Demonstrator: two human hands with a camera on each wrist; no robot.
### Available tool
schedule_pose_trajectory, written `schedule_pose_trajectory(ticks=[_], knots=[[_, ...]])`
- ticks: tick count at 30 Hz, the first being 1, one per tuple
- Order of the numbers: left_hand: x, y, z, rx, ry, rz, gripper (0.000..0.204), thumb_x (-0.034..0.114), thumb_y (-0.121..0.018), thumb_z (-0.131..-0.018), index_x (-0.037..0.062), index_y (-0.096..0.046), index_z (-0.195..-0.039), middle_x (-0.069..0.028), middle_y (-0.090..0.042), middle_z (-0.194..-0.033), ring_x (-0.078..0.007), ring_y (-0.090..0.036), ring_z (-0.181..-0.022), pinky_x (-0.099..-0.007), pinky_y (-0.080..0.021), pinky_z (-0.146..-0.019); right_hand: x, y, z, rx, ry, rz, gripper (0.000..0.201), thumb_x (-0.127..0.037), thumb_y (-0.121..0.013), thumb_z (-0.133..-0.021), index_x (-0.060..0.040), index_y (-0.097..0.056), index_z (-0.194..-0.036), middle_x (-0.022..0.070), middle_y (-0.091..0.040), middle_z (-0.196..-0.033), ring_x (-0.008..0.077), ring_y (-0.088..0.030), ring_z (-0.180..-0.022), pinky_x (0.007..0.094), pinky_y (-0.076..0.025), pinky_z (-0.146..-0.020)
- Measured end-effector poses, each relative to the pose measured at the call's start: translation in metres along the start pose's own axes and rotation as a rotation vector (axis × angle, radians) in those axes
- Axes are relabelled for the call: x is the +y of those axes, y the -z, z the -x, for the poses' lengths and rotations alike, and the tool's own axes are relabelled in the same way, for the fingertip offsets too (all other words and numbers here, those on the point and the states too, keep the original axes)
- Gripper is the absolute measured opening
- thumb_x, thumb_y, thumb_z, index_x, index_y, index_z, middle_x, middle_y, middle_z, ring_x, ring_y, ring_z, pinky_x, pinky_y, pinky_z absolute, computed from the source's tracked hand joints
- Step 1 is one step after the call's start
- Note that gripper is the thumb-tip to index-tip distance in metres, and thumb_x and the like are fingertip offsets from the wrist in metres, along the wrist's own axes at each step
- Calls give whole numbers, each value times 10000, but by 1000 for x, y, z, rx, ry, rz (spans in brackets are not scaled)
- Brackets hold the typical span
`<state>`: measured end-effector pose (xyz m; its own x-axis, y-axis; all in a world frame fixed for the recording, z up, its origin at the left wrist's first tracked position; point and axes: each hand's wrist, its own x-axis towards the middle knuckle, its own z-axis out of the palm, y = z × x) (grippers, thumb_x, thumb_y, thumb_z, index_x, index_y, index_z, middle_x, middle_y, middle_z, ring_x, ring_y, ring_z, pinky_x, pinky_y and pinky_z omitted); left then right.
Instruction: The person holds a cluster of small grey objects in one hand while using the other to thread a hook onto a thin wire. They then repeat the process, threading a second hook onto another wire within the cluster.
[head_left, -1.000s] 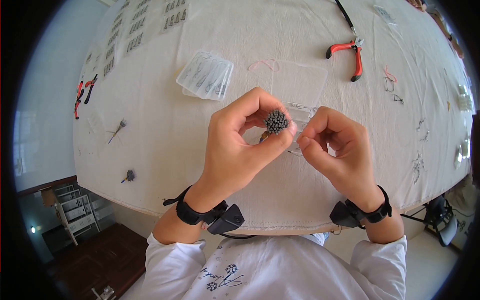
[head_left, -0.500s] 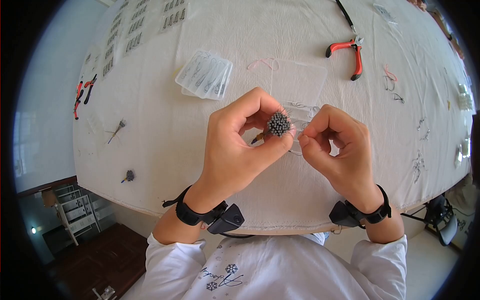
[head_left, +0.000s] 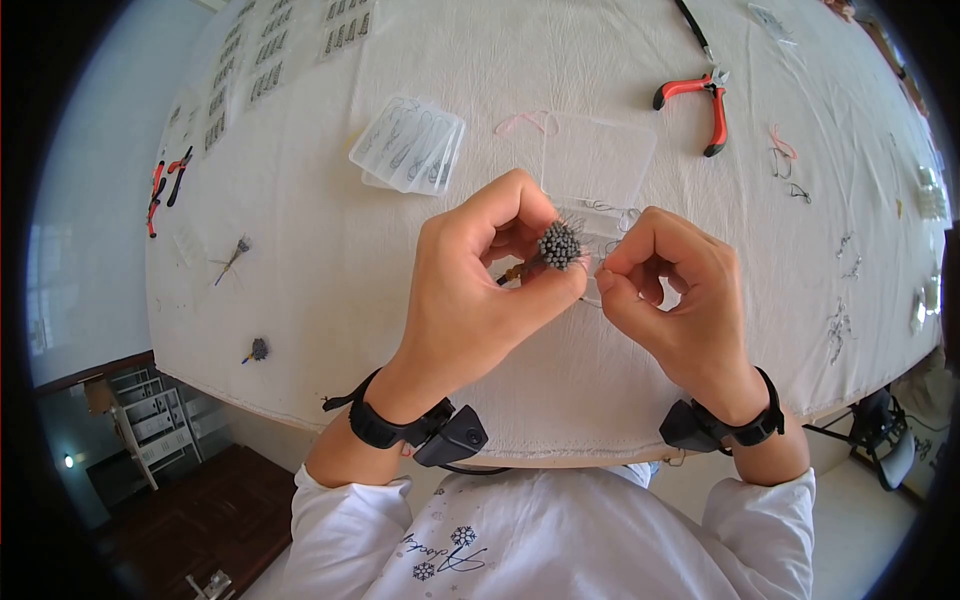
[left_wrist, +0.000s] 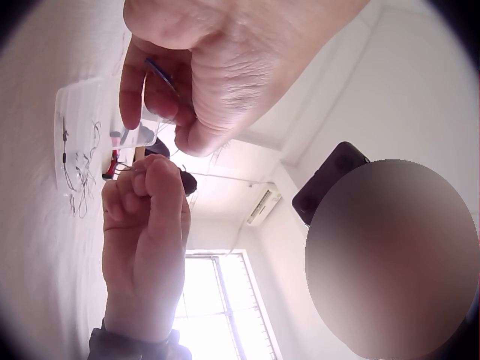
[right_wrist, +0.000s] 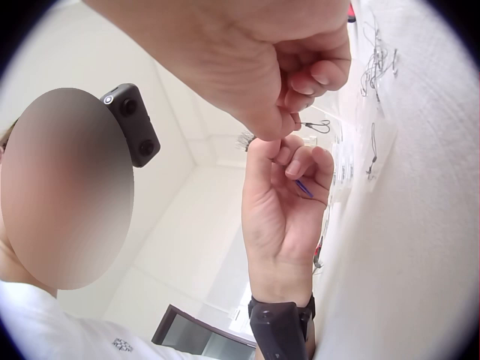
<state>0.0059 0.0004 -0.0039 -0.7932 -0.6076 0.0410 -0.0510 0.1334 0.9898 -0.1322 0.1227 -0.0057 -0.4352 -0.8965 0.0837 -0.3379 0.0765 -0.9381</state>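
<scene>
My left hand (head_left: 490,270) grips a bundle of thin stems (head_left: 559,245) with a round cluster of grey tips facing up and fine hairs sticking out around it. Its brownish lower part shows behind the thumb, and a blue end (right_wrist: 304,187) shows by the palm in the right wrist view. Close beside it, thumb and forefinger of my right hand (head_left: 680,275) pinch together. From those fingertips a small dark wire hook (right_wrist: 318,126) juts out in the right wrist view. Partly hidden behind both hands, an open clear plastic box (head_left: 600,160) holds wire pieces.
Stacked clear cases (head_left: 408,145) lie at the upper left of the hands. Red-handled pliers (head_left: 716,110) are at the upper right, with loose wire hooks (head_left: 838,330) along the right side. Two smaller bundles (head_left: 258,350) lie on the left, near more pliers (head_left: 180,175).
The bundle has turned slightly in my left hand, its grey tips shifting a little right and its brownish part showing more at left. My right hand keeps nearly the same place.
</scene>
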Motion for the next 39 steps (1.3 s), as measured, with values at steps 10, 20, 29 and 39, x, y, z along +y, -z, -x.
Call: schedule_pose_trajectory(ticks=[10, 20, 29, 39], knots=[[-2, -1, 0, -13, 8, -16, 198, -30, -676, -797, 63, -501, -803, 50, -496, -756, -11, -450, -693, -183, -389, -631, 1, 0, 0, -9, -4, 28, 114, 17, -683, -709, -22, -580, -739, 30, -566, -656, 87, -507, -557, 235, -391, -509], [3, -1, 0, -56, 70, 9, 146, -38, -666, -798, 42, -563, -862, 32, -567, -808, -17, -508, -736, -178, -414, -648, 1, -1, 1, 23, -47, -44, 95, 5, -683, -720, -26, -595, -742, 13, -572, -648, 70, -496, -563, 224, -385, -514], [-3, -1, 0, -62, 49, 64, 107, -33, -669, -817, 24, -613, -887, 7, -617, -838, -37, -555, -761, -193, -451, -676, 0, 1, 0, 8, -123, -146, 69, -22, -680, -769, -19, -610, -767, -17, -581, -646, 28, -472, -574, 199, -372, -513], [2, 0, 0, -44, 46, -58, 114, -20, -716, -800, 36, -650, -875, 26, -627, -802, 9, -509, -674, -140, -397, -578, 5, 0, 0, -48, -155, -311, 46, -26, -646, -849, 10, -618, -841, -15, -619, -717, 3, -497, -637, 171, -386, -550]])
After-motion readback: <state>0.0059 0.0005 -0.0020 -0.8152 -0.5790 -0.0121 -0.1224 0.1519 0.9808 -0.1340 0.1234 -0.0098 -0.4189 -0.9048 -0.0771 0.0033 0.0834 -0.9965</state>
